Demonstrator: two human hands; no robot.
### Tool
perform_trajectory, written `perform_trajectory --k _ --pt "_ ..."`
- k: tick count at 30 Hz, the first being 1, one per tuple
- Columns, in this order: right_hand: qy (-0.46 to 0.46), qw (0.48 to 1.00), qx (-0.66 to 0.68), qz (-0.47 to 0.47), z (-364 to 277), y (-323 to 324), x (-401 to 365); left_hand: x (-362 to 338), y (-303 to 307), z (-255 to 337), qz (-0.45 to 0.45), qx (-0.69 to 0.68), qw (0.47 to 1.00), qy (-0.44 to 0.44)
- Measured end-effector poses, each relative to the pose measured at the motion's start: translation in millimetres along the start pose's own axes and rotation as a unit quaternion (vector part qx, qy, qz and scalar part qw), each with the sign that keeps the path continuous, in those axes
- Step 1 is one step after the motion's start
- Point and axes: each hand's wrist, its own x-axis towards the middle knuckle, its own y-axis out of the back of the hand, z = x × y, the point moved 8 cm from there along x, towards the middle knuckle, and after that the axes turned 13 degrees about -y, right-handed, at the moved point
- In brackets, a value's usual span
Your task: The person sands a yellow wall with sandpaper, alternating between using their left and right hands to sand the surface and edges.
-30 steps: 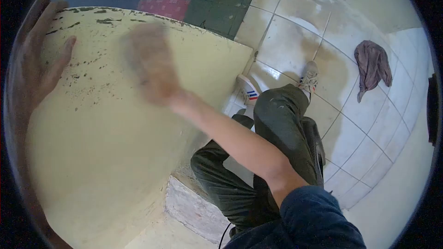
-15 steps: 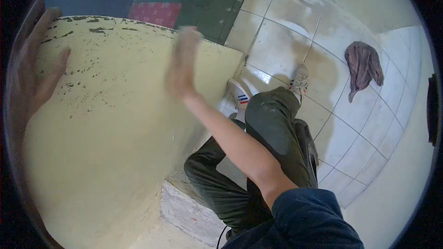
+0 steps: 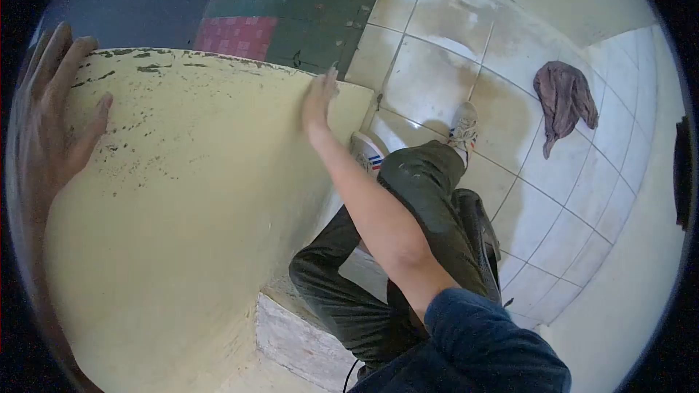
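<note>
A pale yellow wall panel point(image 3: 182, 211) with a chipped, dark-flecked upper edge fills the left half of the view. On its upper left corner rests my left hand point(image 3: 62, 109), fingers spread over the edge and thumb lying on the yellow face, holding nothing. Near the right end of the same edge is my right hand point(image 3: 319, 102), slightly blurred, its fingers extended toward the edge and nothing visible in them. Whether the right palm touches the surface is hard to tell.
A crumpled brownish cloth point(image 3: 564, 105) lies on the white tiled floor point(image 3: 531, 211) at the right. My shoe point(image 3: 464, 127) and bent legs are at the centre. Beyond the edge, a pink patch point(image 3: 237, 36) shows beside dark green and blue surfaces.
My right hand has moved right and slightly down along the edge, and shows less blur. My left hand stays on the corner. The view has shifted slightly.
</note>
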Motion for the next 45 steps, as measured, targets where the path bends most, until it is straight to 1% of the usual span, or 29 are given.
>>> perform_trajectory --k 2,3,5,6,9,10,11,12,13,14,17,18,19,21,24,25,26,27,30,32,33,35,37,38,39,40,41,44,45 --pt "0.091 0.995 -0.034 -0.016 -12 -26 -9 3 -1 -6 0.031 0.004 0.999 -0.022" --pt "0.133 0.989 -0.058 -0.028 -38 -37 -30 2 -4 -7 0.03 0.005 0.999 -0.016" --pt "0.318 0.945 -0.008 -0.071 -131 -49 -127 0 -7 -2 0.016 0.0 1.0 -0.007" --pt "0.408 0.905 0.008 -0.121 -161 -53 -160 2 -2 -1 0.008 0.003 1.0 -0.001" --pt "0.567 0.792 -0.098 -0.204 -156 -65 -201 3 8 6 0.013 0.035 0.999 -0.012" --pt "0.611 0.763 -0.111 -0.18 -107 -67 -168 3 9 6 0.021 0.035 0.999 -0.018" --pt "0.494 0.85 -0.113 -0.145 -77 -59 -124 3 9 5 0.029 0.035 0.999 -0.024" --pt "0.365 0.918 -0.111 -0.107 -46 -42 -82 3 7 4 0.034 0.019 0.999 -0.032" --pt "0.226 0.966 -0.105 -0.066 -15 -24 -51 4 9 5 0.023 0.015 0.999 -0.028" --pt "0.078 0.992 -0.094 -0.024 12 -13 -33 5 11 6 0.012 0.011 1.0 -0.024" --pt "0.175 0.982 -0.07 -0.018 -56 -43 -78 12 21 13 -0.018 0.03 0.999 -0.01" --pt "0.27 0.957 -0.079 -0.071 -92 -50 -114 8 15 8 -0.003 0.028 0.999 -0.03" --pt "0.361 0.92 -0.089 -0.124 -134 -52 -160 8 13 8 0.012 0.029 0.999 -0.039" --pt "0.533 0.808 -0.102 -0.229 -185 -58 -237 7 13 8 0.037 0.035 0.998 -0.048" --pt "0.477 0.86 -0.109 -0.148 -49 -71 -169 4 15 10 0.015 0.063 0.997 -0.034" --pt "0.357 0.921 -0.129 -0.091 -1 -55 -117 4 15 10 0.007 0.071 0.997 -0.028" --pt "0.227 0.962 -0.143 -0.042 51 -38 -69 4 15 9 -0.002 0.079 0.997 -0.021" --pt "-0.035 0.995 0.065 -0.068 58 -17 -36 5 14 9 -0.007 0.081 0.996 -0.019" --pt "-0.02 0.999 0.023 -0.014 14 -15 -39 0 3 0 0.041 0.034 0.998 -0.044" --pt "0.156 0.984 -0.083 0.012 -43 -46 -84 3 1 3 0.068 0.009 0.995 -0.072" --pt "0.239 0.965 -0.085 -0.067 -86 -56 -115 11 7 10 0.069 0.013 0.994 -0.085" --pt "0.392 0.895 -0.12 -0.175 -152 -69 -190 26 25 27 0.066 0.024 0.991 -0.114" --pt "0.487 0.834 -0.188 -0.177 -133 -73 -200 30 39 33 0.055 0.043 0.987 -0.144" --pt "0.442 0.876 -0.136 -0.134 -103 -64 -169 25 31 23 0.027 0.068 0.992 -0.102" --pt "0.353 0.926 -0.093 -0.093 -75 -52 -126 14 18 16 -0.001 0.093 0.994 -0.061" --pt "0.262 0.963 -0.036 -0.052 -45 -40 -86 10 15 14 -0.026 0.105 0.994 -0.034" --pt "0.123 0.992 0.009 -0.016 -22 -28 -57 6 13 11 -0.053 0.118 0.992 -0.008" --pt "0.111 0.993 -0.023 0.01 -61 -38 -74 14 27 20 -0.074 0.122 0.99 0.01" --pt "0.181 0.982 -0.01 -0.047 -104 -50 -109 11 27 19 -0.057 0.12 0.991 0.008"
